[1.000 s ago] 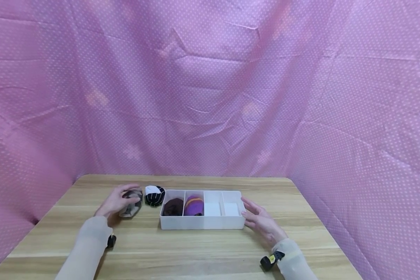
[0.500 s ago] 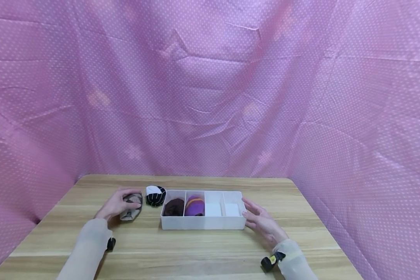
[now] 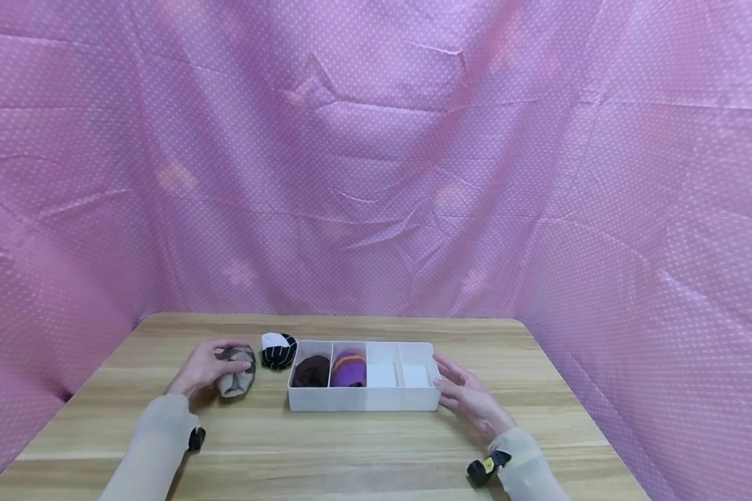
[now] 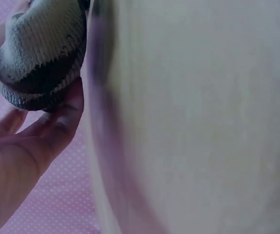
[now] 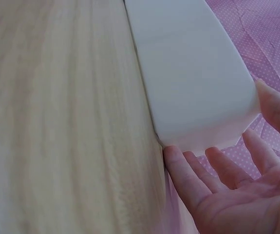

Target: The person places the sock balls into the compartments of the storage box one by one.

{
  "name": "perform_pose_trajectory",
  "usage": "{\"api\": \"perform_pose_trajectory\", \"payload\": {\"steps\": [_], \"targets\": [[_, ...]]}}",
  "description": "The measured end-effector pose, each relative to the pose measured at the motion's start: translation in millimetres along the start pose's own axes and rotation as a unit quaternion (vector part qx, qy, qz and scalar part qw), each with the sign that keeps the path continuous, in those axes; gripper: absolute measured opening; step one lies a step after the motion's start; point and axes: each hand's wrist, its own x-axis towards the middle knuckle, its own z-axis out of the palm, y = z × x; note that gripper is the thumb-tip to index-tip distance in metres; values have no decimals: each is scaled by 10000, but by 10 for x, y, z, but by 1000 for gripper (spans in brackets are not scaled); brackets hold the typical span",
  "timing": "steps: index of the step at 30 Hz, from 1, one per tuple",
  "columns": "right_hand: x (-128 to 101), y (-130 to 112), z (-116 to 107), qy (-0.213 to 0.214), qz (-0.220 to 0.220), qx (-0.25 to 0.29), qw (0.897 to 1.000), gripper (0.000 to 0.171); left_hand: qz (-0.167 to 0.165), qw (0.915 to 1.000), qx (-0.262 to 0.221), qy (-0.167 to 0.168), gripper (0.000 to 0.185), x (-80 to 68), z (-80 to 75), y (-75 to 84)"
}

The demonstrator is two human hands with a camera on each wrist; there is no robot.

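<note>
A white divided box (image 3: 363,399) stands mid-table; its two left compartments hold a dark brown sock roll (image 3: 310,371) and a purple one with an orange stripe (image 3: 348,369), and the two right compartments show only white bottom. My left hand (image 3: 208,366) grips a grey and brown sock roll (image 3: 237,376) left of the box; the left wrist view shows my fingers (image 4: 57,122) curled round that roll (image 4: 40,53). My right hand (image 3: 462,393) lies with straight fingers against the box's right end (image 5: 198,97). A black and white sock roll (image 3: 278,349) lies by the box's far left corner.
The wooden table (image 3: 326,445) is ringed at the back and both sides by a pink dotted curtain (image 3: 376,174). Bare wood runs along the near edge in front of the box.
My left hand has closed round the grey and brown sock roll and turned it a little upright. The right hand and the box have stayed put.
</note>
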Motion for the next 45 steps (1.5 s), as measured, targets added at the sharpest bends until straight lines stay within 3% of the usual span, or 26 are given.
{"api": "perform_pose_trajectory", "payload": {"steps": [13,22,33,45], "targets": [[4,-1,1,-16,1,-69,10000,72,633,9949,-51,784,67,-37,-13,238],[-1,-20,0,-74,-2,-84,9999,74,1002,9902,-350,905,61,-4,75,380],[7,19,-1,4,-63,-52,10000,73,1275,9840,-672,1052,57,2,413,583],[0,-5,-6,-6,4,-1,10000,75,1109,9839,-847,1120,54,35,724,828]]}}
